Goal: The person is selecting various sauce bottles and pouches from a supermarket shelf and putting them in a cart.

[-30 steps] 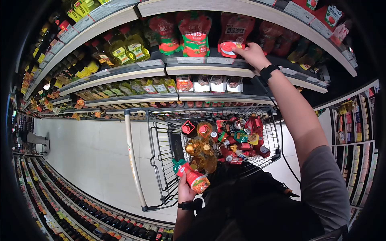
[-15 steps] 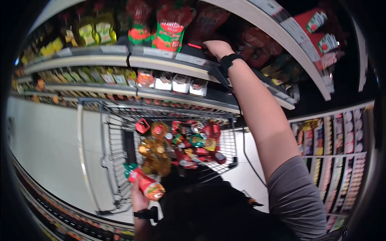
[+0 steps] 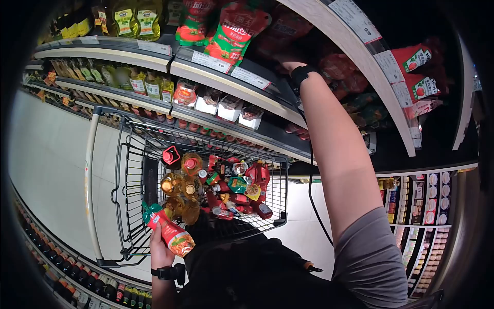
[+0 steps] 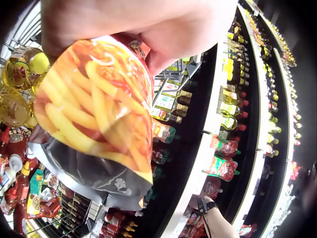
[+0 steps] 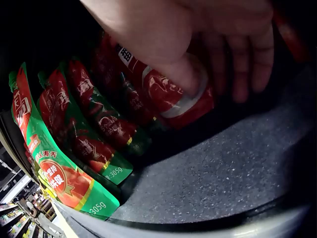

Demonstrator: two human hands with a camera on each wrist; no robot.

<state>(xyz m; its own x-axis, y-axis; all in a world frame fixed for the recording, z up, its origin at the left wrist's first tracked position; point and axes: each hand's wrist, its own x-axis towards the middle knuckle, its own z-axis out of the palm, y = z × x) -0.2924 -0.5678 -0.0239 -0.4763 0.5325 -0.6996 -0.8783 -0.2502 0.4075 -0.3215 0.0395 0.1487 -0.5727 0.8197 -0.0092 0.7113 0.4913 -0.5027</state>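
In the head view my left hand (image 3: 161, 251) grips a red pouch (image 3: 177, 239) with a green top over the cart's near side. The left wrist view shows fingers (image 4: 163, 25) curled over this pouch (image 4: 99, 114), its food picture facing the camera. My right hand (image 3: 291, 61) reaches into the dark shelf, partly in shadow. Seen from the right wrist, that hand (image 5: 198, 39) has its thumb against a red pouch (image 5: 171, 96) with a round tomato label, fingers extended beside it. Red and green pouches (image 5: 59, 168) stand in a row to its left.
The wire cart (image 3: 285, 193) holds yellow oil bottles (image 3: 190, 190) and several red packages (image 3: 261, 180). Shelf edges (image 3: 206, 82) curve around the cart's far side. Oil bottles (image 3: 147, 23) stand left of the pouches. A black cable (image 3: 312, 201) hangs beside my right arm.
The head view has turned, shifting the cart left. My right hand has gone deeper into the shelf; the round-labelled pouch moved back from the edge with it. My left hand keeps its grip.
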